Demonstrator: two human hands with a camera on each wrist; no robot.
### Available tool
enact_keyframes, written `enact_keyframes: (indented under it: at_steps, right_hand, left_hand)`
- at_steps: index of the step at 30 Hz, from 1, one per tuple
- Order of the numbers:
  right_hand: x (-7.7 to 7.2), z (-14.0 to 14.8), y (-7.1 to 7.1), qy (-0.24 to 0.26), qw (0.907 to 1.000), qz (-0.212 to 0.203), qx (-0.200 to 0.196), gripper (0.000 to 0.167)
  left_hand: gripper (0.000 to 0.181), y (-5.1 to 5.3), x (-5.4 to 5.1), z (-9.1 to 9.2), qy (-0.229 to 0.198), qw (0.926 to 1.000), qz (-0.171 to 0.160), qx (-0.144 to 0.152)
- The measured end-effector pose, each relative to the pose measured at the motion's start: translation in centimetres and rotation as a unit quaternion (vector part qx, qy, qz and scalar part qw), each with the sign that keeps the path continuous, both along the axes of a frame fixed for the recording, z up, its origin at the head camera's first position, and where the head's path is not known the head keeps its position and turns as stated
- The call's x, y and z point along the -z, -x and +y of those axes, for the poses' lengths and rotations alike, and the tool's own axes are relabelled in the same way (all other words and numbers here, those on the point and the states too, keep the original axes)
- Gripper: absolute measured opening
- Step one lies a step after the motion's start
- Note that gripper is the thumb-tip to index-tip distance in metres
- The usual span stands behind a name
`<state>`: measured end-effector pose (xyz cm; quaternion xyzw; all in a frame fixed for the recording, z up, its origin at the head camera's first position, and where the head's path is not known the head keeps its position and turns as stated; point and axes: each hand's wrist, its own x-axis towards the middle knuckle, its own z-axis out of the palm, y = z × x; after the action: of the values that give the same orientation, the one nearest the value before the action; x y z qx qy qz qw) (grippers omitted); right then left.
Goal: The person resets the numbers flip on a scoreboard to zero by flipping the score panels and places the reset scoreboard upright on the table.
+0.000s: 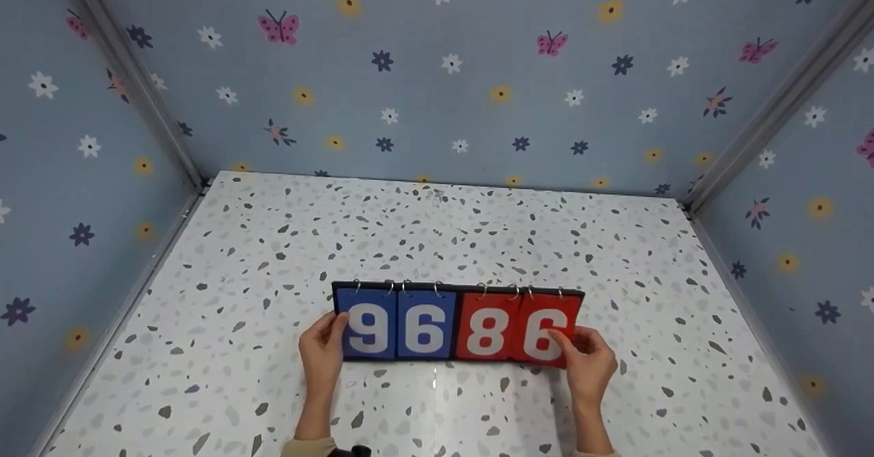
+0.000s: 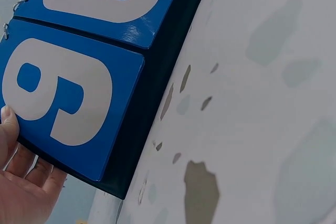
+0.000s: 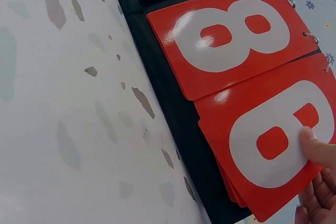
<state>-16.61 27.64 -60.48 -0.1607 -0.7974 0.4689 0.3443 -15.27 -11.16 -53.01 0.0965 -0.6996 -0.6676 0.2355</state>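
A black flip scoreboard (image 1: 456,287) with ringed number cards shows blue 9 (image 1: 369,328), blue 6 (image 1: 425,328), red 8 (image 1: 486,330) and red 6 (image 1: 543,334). My left hand (image 1: 322,348) grips the board's left end, thumb on the blue 9 card (image 2: 79,93) and fingers behind. At the right end my right hand (image 1: 588,365) pinches the edge, its thumb on the red 6 card (image 3: 273,145), fingers behind. In the right wrist view the red 6 card lies slightly askew, with more red card edges showing beneath it.
The board is over a white speckled table (image 1: 437,238). Blue panels with flowers and butterflies stand at the back (image 1: 423,88), left (image 1: 61,190) and right (image 1: 806,238), with grey frame strips at the corners. A small black object (image 1: 360,451) shows at the bottom edge.
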Motion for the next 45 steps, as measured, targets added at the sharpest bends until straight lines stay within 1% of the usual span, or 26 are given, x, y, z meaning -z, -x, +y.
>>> enact_keyframes:
  at_steps: [2,4,5,7,9,10,12,14,17,18,19,20,22,24,25,27,28,29,30,31,33,35,38,41,44,45]
  right_hand:
    - [-0.1,0.1,-0.2,-0.025,0.9997,0.006,0.0,0.03]
    - [-0.4,0.1,-0.5,-0.051,0.9986,0.01,-0.001,0.037]
    - [-0.6,0.0,-0.7,-0.061,0.998,0.014,-0.006,0.041]
    - [-1.3,-0.1,-1.1,-0.073,0.9971,0.014,-0.021,0.051]
    - [-2.3,-0.3,-1.8,-0.068,0.9965,0.009,-0.046,0.059]
    - [-3.0,-0.4,-2.2,-0.052,0.9964,0.007,-0.066,0.061]
    - [-5.3,-0.8,-3.4,-0.004,0.9908,0.025,-0.133,0.056]
    - [-5.4,-0.4,-3.7,0.005,0.9867,0.02,-0.161,0.051]
    - [-5.2,0.7,-3.8,-0.006,0.9813,0.004,-0.192,0.043]
    - [-4.8,1.1,-3.6,-0.02,0.9816,-0.013,-0.189,0.043]
    - [-4.8,1.4,-3.6,-0.025,0.9812,-0.028,-0.189,0.043]
    - [-5.9,1.3,-3.9,-0.011,0.9773,-0.033,-0.209,0.04]
    - [-8.7,0.9,-4.7,0.034,0.9643,-0.039,-0.26,0.035]
    - [-11.4,0.6,-5.3,0.082,0.9433,-0.03,-0.32,0.031]
    - [-12.5,0.5,-5.6,0.105,0.9301,-0.025,-0.351,0.03]
    - [-14.0,0.5,-5.9,0.134,0.9083,-0.025,-0.396,0.029]
    - [-14.5,0.6,-5.9,0.145,0.9009,-0.029,-0.408,0.028]
    - [-14.9,0.7,-6.0,0.153,0.8962,-0.034,-0.415,0.028]
    - [-15.2,0.8,-5.9,0.156,0.8943,-0.039,-0.418,0.029]
    - [-15.5,0.9,-5.9,0.155,0.8962,-0.046,-0.413,0.03]
    - [-15.9,1.0,-5.8,0.147,0.9052,-0.055,-0.395,0.033]
    - [-16.2,1.0,-5.5,0.134,0.9151,-0.052,-0.377,0.033]
    - [-16.7,0.9,-4.9,0.105,0.9305,-0.031,-0.349,0.03]
    - [-17.2,0.7,-4.1,0.06,0.9458,-0.01,-0.319,0.026]
    - [-18.1,0.2,-3.5,0.03,0.9555,0.011,-0.293,0.022]
    - [-18.4,0.1,-3.3,0.026,0.9544,0.027,-0.296,0.021]
  left_hand:
    - [0.016,-0.3,-0.7,0.1,-0.002,1.0,-0.003,0.004]
    - [0.017,-0.5,-1.2,0.2,-0.001,1.0,-0.007,0.007]
    - [0.017,-0.5,-1.2,0.2,-0.001,0.9999,-0.01,0.007]
    - [0.018,-0.4,-0.8,0.1,-0.003,0.9998,-0.016,0.006]
    - [0.019,-0.2,-0.2,0.0,-0.003,0.9998,-0.018,0.004]
    - [0.02,-0.1,0.1,-0.1,-0.002,0.9998,-0.018,0.002]
    - [0.021,0.1,0.6,-0.1,0.0,0.9998,-0.02,-0.001]
    - [0.021,0.2,0.8,-0.2,0.004,0.9998,-0.018,-0.003]
    - [0.021,0.2,0.8,-0.2,0.001,0.9998,-0.018,-0.002]
    - [0.02,0.1,0.7,-0.2,-0.002,0.9999,-0.016,0.0]
    - [0.019,0.0,0.5,-0.1,-0.005,0.9999,-0.015,0.002]
    - [0.019,-0.1,0.2,-0.1,-0.006,0.9999,-0.012,0.004]
    - [0.017,-0.4,-0.5,0.0,-0.006,0.9999,-0.008,0.006]
    - [0.017,-0.6,-1.2,0.2,-0.005,0.9999,-0.006,0.007]
    - [0.016,-0.8,-1.5,0.3,-0.003,1.0,-0.006,0.006]
    - [0.016,-0.9,-1.9,0.4,0.003,1.0,-0.007,0.005]
    - [0.016,-0.9,-2.0,0.4,0.006,0.9999,-0.007,0.005]
    - [0.016,-1.0,-2.1,0.4,0.008,0.9999,-0.006,0.004]
    - [0.016,-1.0,-2.1,0.5,0.009,0.9999,-0.004,0.004]
    - [0.015,-1.0,-2.0,0.5,0.011,0.9999,-0.002,0.004]
    - [0.014,-1.0,-2.0,0.4,0.015,0.9999,0.005,0.004]
    - [0.013,-1.0,-1.9,0.4,0.013,0.9998,0.014,0.006]
    - [0.014,-0.9,-1.9,0.3,0.015,0.9995,0.026,0.011]
    - [0.014,-0.8,-1.8,0.3,0.017,0.9993,0.032,0.014]
    - [0.014,-0.8,-1.8,0.3,0.017,0.9993,0.031,0.015]
    - [0.014,-0.8,-1.8,0.3,0.016,0.9993,0.03,0.014]
